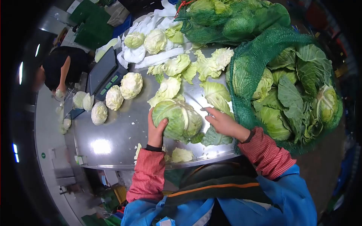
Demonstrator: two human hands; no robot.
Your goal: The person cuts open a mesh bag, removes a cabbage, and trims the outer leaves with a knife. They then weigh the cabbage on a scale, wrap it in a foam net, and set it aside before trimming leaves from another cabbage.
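My left hand (155, 130) is wrapped round the left side of a green cabbage (177, 118), its thumb on the front of the head. The cabbage rests on the metal table (117, 139) with its pale leaf ribs showing. Just right of it, my right hand (222, 122) is closed on a knife (197, 103), whose thin blade points up and left; the handle is mostly hidden in the fingers. Loose leaves (217, 94) lie behind and around the cabbage, and a darker leaf (217, 137) sits below my right hand.
An open green net bag (241, 109) of cabbages stands at the right, a filled net bag (233, 22) behind it. Trimmed cabbages (131, 85) sit at the left by a scale (105, 71). White foam netting (151, 26) lies at the back. Another person (66, 67) is far left.
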